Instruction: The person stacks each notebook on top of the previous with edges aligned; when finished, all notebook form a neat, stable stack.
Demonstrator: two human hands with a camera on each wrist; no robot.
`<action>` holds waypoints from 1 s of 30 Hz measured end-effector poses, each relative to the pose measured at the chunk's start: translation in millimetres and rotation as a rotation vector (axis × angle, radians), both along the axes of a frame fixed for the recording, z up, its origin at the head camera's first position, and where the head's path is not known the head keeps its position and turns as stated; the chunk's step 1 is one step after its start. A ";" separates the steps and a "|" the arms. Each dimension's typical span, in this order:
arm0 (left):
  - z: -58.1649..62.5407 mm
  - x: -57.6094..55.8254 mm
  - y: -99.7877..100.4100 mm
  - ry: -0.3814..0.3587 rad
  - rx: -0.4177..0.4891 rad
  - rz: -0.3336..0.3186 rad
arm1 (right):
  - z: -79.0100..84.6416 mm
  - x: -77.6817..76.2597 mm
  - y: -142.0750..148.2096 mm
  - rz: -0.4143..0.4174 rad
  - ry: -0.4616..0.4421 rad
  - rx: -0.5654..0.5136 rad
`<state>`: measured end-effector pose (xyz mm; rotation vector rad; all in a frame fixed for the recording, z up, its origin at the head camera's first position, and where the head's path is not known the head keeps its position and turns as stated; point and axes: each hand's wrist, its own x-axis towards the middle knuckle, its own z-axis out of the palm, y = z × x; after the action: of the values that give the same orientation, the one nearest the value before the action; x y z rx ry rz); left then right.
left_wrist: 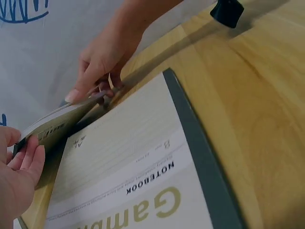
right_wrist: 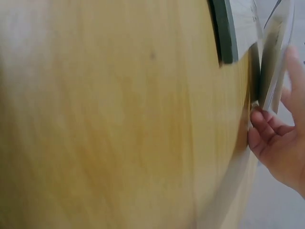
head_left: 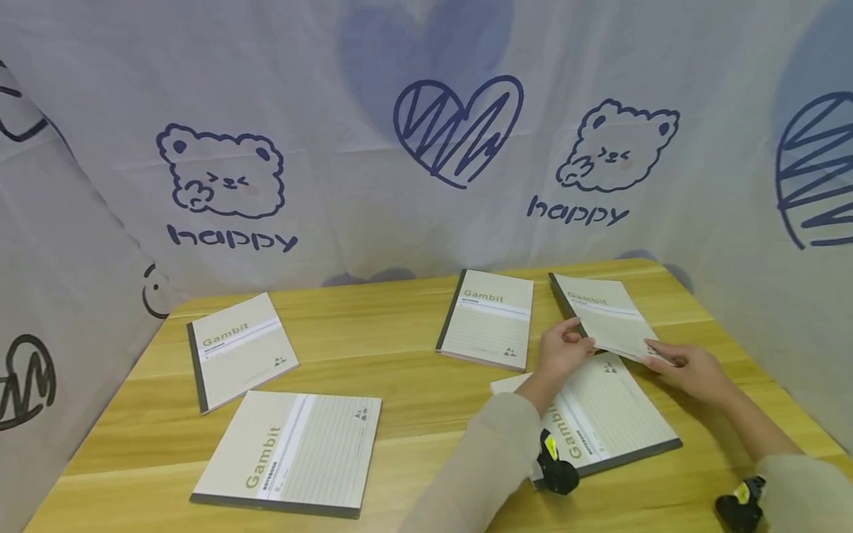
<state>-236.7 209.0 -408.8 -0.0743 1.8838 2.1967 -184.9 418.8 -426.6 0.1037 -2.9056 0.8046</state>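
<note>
Both hands hold a cream Gambit notebook (head_left: 616, 314) with a dark spine at the table's back right, its near edge tilted up. At the near left corner, by the spine, my left hand (head_left: 561, 354) pinches it between thumb and fingers. My right hand (head_left: 694, 372) grips the near right corner, thumb on top and fingers beneath, as the right wrist view shows with the hand (right_wrist: 283, 145) at the page edges. Just in front lies another notebook (head_left: 626, 403), turned around with its dark spine nearest, partly covered by the left forearm.
A notebook (head_left: 489, 314) lies left of the held one. Two more, a tilted notebook (head_left: 243, 348) and a sideways notebook (head_left: 293, 451), lie on the left half of the wooden table (head_left: 406, 414). A printed cloth (head_left: 346, 170) hangs behind the table.
</note>
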 end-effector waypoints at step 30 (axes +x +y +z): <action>13.8 0.6 -46.7 0.153 -0.034 -0.184 | 18.6 1.9 -11.9 -0.065 -0.214 -0.450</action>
<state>-236.1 162.3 -395.0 0.2578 1.9211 2.0994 -183.1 406.9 -408.0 -0.1271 -2.8078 1.5123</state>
